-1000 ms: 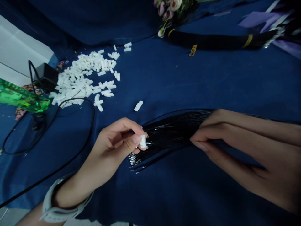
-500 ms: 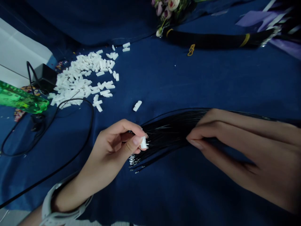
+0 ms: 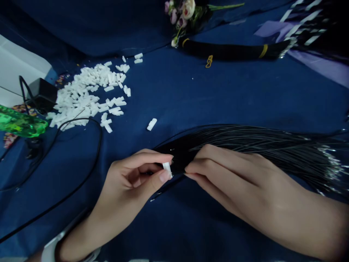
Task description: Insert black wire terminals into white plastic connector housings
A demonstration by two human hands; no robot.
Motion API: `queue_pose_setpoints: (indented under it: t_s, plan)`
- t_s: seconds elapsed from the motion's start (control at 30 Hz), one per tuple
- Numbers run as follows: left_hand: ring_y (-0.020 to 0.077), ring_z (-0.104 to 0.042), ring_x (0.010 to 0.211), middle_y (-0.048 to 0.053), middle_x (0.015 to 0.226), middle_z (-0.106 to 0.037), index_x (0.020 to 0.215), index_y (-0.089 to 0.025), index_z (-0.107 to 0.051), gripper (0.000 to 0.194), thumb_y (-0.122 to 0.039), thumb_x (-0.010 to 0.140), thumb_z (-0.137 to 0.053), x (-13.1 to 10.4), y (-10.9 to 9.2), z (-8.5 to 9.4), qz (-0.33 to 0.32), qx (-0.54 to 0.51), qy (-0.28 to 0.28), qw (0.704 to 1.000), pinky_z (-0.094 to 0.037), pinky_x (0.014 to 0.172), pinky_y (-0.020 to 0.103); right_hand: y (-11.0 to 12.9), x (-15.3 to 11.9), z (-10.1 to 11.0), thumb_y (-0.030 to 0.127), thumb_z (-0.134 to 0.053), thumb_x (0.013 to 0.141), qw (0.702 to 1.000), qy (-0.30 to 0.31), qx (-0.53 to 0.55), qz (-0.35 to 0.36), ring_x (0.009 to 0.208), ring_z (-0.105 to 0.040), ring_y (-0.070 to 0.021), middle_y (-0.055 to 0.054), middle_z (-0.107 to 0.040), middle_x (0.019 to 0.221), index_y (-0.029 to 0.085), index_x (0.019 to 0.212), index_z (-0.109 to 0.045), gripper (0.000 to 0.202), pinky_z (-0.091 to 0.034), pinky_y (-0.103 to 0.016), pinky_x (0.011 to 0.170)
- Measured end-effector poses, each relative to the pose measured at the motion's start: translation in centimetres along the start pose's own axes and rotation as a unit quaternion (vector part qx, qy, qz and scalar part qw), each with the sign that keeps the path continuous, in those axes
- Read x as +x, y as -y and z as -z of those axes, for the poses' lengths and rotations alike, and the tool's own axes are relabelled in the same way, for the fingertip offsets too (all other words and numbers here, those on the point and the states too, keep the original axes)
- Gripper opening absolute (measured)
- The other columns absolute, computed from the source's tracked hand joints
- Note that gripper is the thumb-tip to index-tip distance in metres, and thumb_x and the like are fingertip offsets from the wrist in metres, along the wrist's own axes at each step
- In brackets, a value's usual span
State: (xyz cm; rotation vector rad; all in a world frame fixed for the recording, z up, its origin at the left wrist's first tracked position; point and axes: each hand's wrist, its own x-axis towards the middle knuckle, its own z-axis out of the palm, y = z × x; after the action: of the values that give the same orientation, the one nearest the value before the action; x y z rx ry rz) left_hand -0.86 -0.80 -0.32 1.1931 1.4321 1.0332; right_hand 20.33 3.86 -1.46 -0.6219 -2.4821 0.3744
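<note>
Between thumb and fingers, my left hand [image 3: 139, 178] pinches a small white plastic connector housing [image 3: 167, 169], its side turned toward my right hand. My right hand [image 3: 231, 185] is closed in a pinch just to the right of it, on what looks like a thin black wire running to the housing. How far that wire enters the housing is too small to tell. Beneath both hands lies a loose bundle of black wires [image 3: 245, 136] with shiny metal terminals [image 3: 331, 162] at the right end; a few more tips show below my left hand.
A heap of white connector housings [image 3: 79, 91] lies at the left, with one stray housing [image 3: 152, 124] nearer. Behind are a banded wire bundle [image 3: 226, 50], a rubber band [image 3: 209, 61] and flowers [image 3: 185, 14]. A black cable [image 3: 73, 193] crosses the blue cloth [image 3: 163, 94] near a green object [image 3: 24, 123].
My right hand has come left and closer to the connector housing, its fingertips now near it. My left hand keeps its pinch, with the housing tilted differently. The view has shifted slightly.
</note>
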Motion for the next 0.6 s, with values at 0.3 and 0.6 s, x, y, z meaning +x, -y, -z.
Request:
queue_pose_setpoints:
  t_s: [0.3, 0.6]
  plan:
    - [0.0033, -0.071, 0.068, -0.009, 0.082, -0.076, 0.087, -0.038, -0.083, 0.033, -0.006, 0.079, -0.077, -0.66, 0.01, -0.32, 0.001, -0.040, 0.023, 0.999, -0.056, 0.061, 0.003, 0.36, 0.27, -0.52, 0.008, -0.046, 0.100, 1.000, 0.001, 0.024, 0.017, 0.067, -0.051, -0.0102, -0.004, -0.058, 0.082, 0.011, 0.088, -0.060, 0.019, -0.040, -0.025, 0.054]
    - [0.0042, -0.071, 0.067, -0.009, 0.082, -0.076, 0.086, -0.036, -0.083, 0.032, -0.006, 0.079, -0.078, -0.60, -0.28, -0.33, -0.007, -0.040, 0.025, 0.999, -0.056, 0.061, 0.005, 0.91, 0.40, -0.39, 0.007, -0.046, 0.098, 1.000, -0.015, 0.006, 0.013, 0.068, -0.053, -0.0114, -0.004, -0.059, 0.081, 0.012, 0.085, -0.062, 0.021, -0.043, -0.027, 0.056]
